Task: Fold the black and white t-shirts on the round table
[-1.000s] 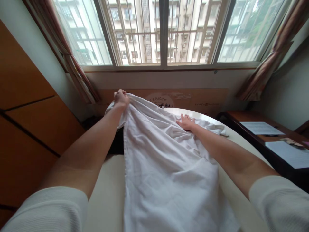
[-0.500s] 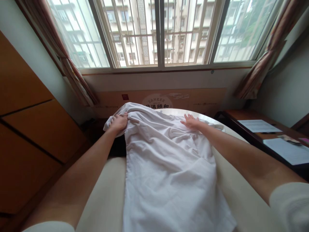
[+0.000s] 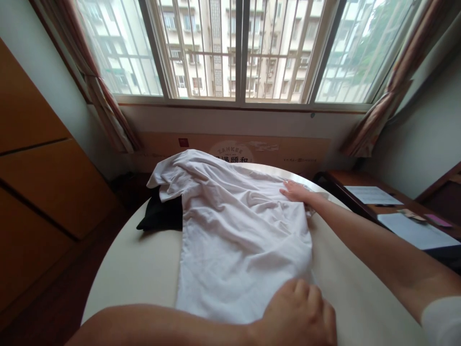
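A wrinkled white shirt [image 3: 237, 240] lies spread on a round cream table [image 3: 137, 269]. My left hand [image 3: 300, 312] is at the shirt's near right corner, its fingers curled down; what they hold, if anything, is hidden beneath them. At the shirt's far right part, my right hand [image 3: 295, 191] rests on the cloth with its fingers spread. A black cloth [image 3: 162, 214] shows from under the shirt's left side.
A desk [image 3: 334, 178] on the right bears papers [image 3: 374, 195]. Beyond the table stands a long printed box [image 3: 266, 146] below a barred window. Wooden cabinets [image 3: 39, 192] are at the left.
My left hand has left the shirt's far left part and come to its near right corner. My right hand stays on the far right part. More of the table and black cloth shows.
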Demonstrator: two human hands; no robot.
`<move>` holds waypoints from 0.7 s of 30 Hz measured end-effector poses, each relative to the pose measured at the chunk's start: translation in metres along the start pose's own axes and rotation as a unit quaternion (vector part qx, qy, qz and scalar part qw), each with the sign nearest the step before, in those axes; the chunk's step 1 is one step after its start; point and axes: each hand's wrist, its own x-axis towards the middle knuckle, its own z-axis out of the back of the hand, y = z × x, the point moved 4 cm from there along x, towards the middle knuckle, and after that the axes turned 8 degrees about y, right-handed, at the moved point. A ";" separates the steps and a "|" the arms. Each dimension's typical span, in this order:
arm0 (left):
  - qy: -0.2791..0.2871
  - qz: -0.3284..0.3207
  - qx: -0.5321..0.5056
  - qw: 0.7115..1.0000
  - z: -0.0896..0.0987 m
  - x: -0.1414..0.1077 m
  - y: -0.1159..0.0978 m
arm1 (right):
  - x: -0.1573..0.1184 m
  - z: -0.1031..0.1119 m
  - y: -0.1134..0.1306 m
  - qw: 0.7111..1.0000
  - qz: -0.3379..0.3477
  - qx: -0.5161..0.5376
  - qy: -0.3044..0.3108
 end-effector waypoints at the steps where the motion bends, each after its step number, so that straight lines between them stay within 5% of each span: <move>1: 0.009 0.017 0.006 1.000 -0.006 0.000 0.004 | -0.001 -0.001 0.001 1.000 -0.001 0.002 -0.003; 8: 0.066 0.024 -0.021 0.997 -0.027 0.008 0.014 | -0.003 -0.005 0.004 1.000 -0.009 0.008 -0.009; 15: 0.101 0.036 -0.059 0.992 -0.025 0.011 0.016 | -0.008 -0.001 0.009 1.000 -0.016 0.003 -0.004; 21: 0.176 -0.022 -0.329 0.927 0.004 0.008 0.025 | -0.008 -0.001 0.011 1.000 -0.017 0.001 0.001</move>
